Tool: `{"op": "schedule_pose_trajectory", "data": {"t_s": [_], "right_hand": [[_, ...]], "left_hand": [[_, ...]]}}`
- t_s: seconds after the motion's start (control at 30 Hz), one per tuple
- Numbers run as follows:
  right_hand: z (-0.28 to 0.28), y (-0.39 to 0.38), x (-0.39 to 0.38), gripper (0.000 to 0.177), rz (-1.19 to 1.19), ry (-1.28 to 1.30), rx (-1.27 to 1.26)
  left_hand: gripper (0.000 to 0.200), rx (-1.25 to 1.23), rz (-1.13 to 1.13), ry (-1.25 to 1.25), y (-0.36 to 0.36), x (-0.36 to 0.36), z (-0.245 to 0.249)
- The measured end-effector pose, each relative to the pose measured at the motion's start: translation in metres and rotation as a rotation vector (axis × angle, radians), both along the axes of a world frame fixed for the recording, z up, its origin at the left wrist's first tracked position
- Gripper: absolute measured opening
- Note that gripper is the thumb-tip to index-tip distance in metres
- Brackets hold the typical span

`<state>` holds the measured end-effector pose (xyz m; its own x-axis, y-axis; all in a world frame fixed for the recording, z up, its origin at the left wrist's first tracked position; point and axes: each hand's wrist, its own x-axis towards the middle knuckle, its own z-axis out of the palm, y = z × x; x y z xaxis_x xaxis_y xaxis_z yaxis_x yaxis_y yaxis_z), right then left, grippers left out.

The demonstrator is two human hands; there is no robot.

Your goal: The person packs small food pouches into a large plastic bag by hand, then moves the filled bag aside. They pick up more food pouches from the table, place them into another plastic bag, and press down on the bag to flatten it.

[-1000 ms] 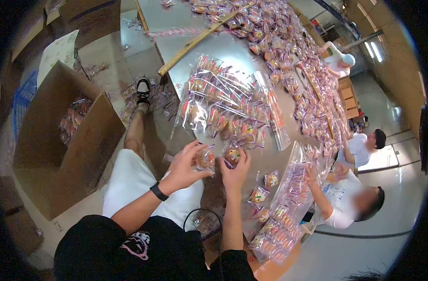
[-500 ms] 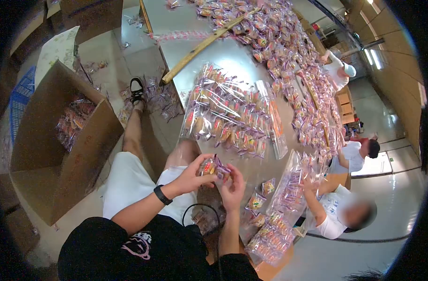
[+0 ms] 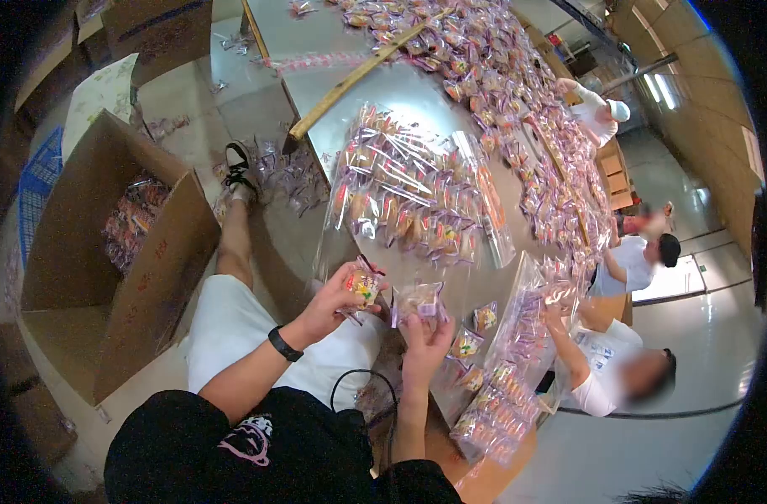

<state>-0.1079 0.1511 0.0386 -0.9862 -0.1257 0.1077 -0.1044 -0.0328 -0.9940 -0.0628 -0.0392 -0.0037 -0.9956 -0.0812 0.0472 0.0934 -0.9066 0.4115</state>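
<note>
My left hand (image 3: 324,309), below a black wristband (image 3: 285,344), grips a wrapped snack packet (image 3: 363,284) with its printed side showing. A second clear-and-purple snack packet (image 3: 418,300) is pinched in the fingers of my right hand (image 3: 425,342). The two packets are apart, held over my lap by the table edge. Just beyond them lies a large clear plastic bag (image 3: 408,202) filled with rows of similar packets. Several loose packets (image 3: 465,343) rest on the table right of my right hand.
A big heap of packets (image 3: 484,92) covers the far table, with a wooden strip (image 3: 358,77) across it. An open cardboard box (image 3: 115,323) holding packets stands at left. Co-workers sit along the right; the nearest one's hand (image 3: 555,307) is at another filled bag (image 3: 518,323).
My hands were together around the packets; now they have moved apart, one packet in each. The left hand's packet has turned its printed side into view. The camera view has shifted slightly.
</note>
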Motion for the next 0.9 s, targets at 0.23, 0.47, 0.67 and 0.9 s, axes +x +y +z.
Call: {"op": "schedule_pose_trajectory", "data": {"t_s": [0.23,0.47,0.67,0.9], "right_hand": [[0.01,-0.008,0.015,0.028,-0.114,-0.183,-0.083],[-0.001,0.013,0.011,0.031,0.049,-0.437,-0.348],[-0.018,-0.003,0.013,0.033,-0.051,-0.326,-0.067],[0.009,-0.029,0.02,0.019,-0.277,0.392,0.363]], "left_hand": [[0.065,-0.133,-0.015,0.013,0.011,0.002,0.002],[0.068,-0.373,-0.011,0.14,0.013,0.005,0.008],[0.083,-0.966,0.187,0.262,0.018,0.014,0.034],[0.053,-0.436,-0.005,-0.013,0.024,0.011,0.011]]}}
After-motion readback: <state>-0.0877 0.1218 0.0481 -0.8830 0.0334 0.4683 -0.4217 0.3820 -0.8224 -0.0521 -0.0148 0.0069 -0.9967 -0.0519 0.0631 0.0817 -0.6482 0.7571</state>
